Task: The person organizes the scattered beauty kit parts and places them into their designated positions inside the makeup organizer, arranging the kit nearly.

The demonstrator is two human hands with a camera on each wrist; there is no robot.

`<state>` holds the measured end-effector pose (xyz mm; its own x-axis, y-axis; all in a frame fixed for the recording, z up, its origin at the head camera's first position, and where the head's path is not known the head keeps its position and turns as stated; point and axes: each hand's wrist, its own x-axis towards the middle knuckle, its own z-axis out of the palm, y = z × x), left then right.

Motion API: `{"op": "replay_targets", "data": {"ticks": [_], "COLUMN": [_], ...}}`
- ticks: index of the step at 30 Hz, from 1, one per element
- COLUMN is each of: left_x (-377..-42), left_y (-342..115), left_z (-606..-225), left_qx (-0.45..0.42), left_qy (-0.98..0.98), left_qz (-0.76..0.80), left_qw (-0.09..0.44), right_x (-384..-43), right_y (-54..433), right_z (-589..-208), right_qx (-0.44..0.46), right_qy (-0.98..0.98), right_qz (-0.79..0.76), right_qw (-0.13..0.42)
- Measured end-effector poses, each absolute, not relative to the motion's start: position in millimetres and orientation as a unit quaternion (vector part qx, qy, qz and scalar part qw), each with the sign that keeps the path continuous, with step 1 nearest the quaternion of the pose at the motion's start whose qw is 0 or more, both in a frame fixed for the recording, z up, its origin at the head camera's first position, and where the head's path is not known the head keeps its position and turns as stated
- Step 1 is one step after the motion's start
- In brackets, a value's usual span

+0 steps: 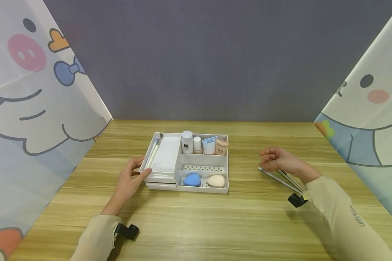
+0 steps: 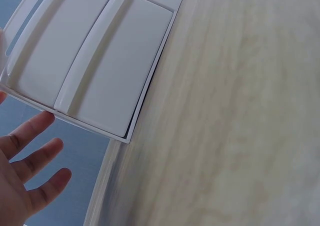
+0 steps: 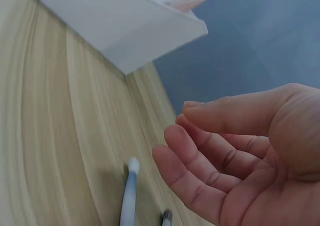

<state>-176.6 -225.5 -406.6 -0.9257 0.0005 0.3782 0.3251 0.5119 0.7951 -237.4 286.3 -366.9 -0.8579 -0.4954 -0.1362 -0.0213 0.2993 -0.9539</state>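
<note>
A white makeup organizer (image 1: pixel 201 158) stands on the table. My left hand (image 1: pixel 129 177) rests at its left side, thumb by the front corner; in the left wrist view the fingers (image 2: pixel 37 131) are spread, one touching the drawer-fronted side. Two makeup brushes (image 1: pixel 153 156) lie in the organizer's left top tray. Toward the right, my right hand (image 1: pixel 282 161) hovers over the table with loosely bent fingers and nothing in them. Beneath it lie a pale brush (image 1: pixel 277 178) and at least one darker-tipped brush (image 3: pixel 167 218), partly hidden by the hand and sleeve.
The organizer's back compartment holds a white bottle (image 1: pixel 187 143), a small white-capped bottle (image 1: pixel 197 145), a blue tube (image 1: pixel 209 145) and a beige tube (image 1: pixel 221 146). In front sit a blue sponge (image 1: pixel 192 179) and a cream sponge (image 1: pixel 216 181). A grey panel (image 1: pixel 212 61) stands behind.
</note>
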Motion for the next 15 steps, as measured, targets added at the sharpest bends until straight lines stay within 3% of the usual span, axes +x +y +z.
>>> {"op": "replay_targets", "data": {"ticks": [15], "left_x": [-177], "left_y": [-227], "left_z": [-407], "left_qx": [-0.1], "left_qy": [-0.854], "left_qz": [-0.481], "left_qw": [0.169], "right_x": [-234], "right_y": [308], "right_z": [-378], "right_qx": [-0.15], "right_qy": [0.822], "right_qz": [-0.509], "right_qw": [0.204]}}
